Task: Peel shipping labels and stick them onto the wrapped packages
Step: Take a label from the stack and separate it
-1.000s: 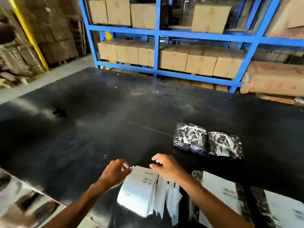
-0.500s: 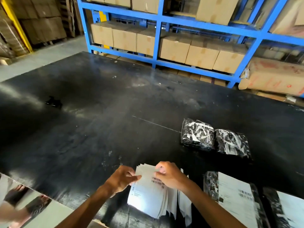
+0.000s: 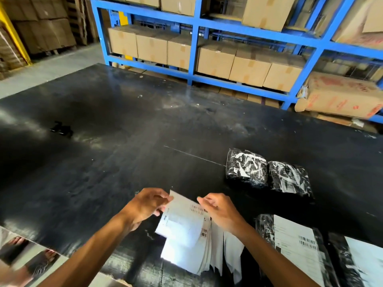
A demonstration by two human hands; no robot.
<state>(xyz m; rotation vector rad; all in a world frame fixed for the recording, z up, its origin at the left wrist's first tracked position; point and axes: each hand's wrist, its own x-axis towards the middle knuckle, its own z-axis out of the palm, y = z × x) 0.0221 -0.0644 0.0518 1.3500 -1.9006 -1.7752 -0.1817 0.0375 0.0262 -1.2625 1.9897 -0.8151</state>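
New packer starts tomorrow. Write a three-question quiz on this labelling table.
1. True or false: the left hand pinches a corner of the top label.
2. How many wrapped packages without labels lie side by side beyond the right hand?
3. The labelled package lies: A) left of the label stack, B) right of it, C) on the blue rack.

Key: 1 true; 2 two, one beside the other; 3 B.

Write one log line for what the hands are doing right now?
left hand: pinches top label | right hand: holds label stack | unlabelled packages: two
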